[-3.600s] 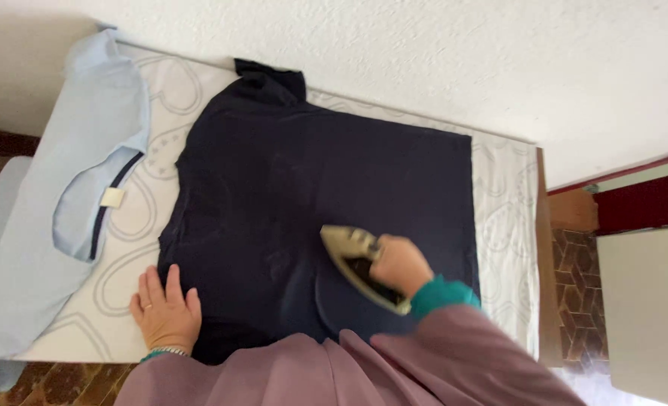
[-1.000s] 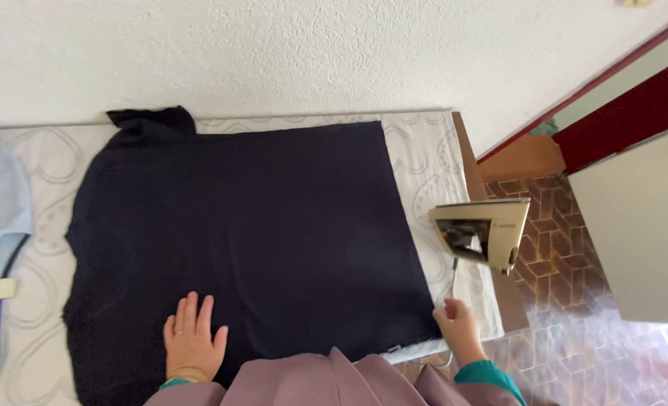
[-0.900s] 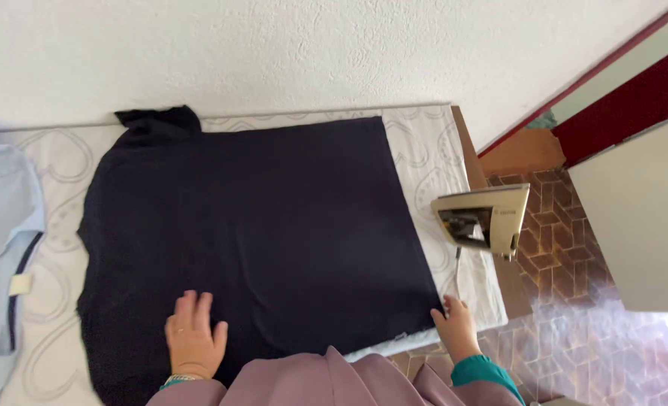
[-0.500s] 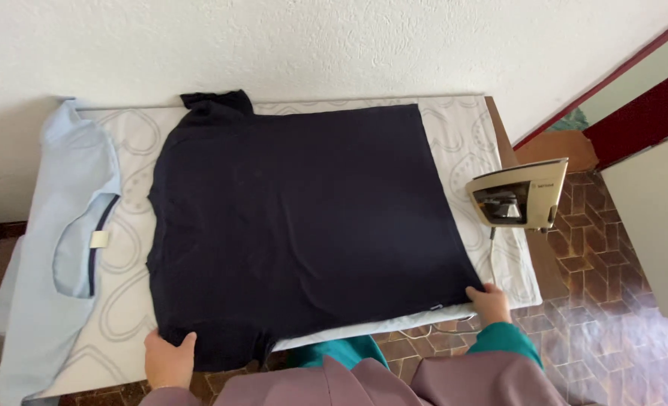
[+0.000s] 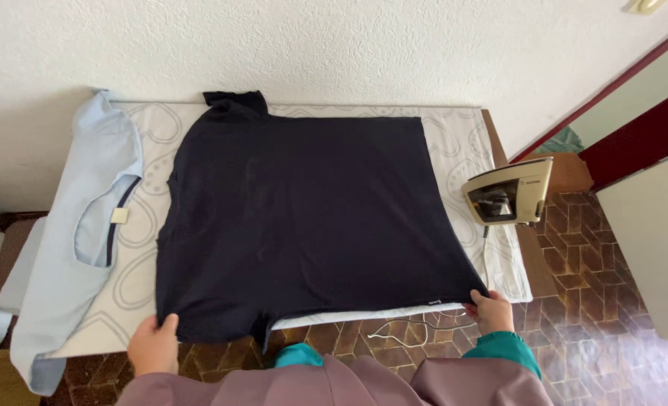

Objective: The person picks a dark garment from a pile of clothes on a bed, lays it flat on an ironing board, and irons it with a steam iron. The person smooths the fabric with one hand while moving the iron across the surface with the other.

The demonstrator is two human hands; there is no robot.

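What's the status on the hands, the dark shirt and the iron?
Left hand and right hand each grip a near corner of the dark shirt. Shirt flat on the ironing board. Iron parked upright at the board's right end, unheld.

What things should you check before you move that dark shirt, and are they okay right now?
1. Left hand holds the dark shirt at its near left edge: ok.
2. Right hand holds the near right corner: ok.
3. Iron stands upright at the board's right end, off the shirt: ok.
4. Iron's cord hangs below the near edge, close to the right hand: not ok.
5. Light blue shirt lies beside the dark one, apart from it: ok.
6. Iron hot or cooled: cannot tell.
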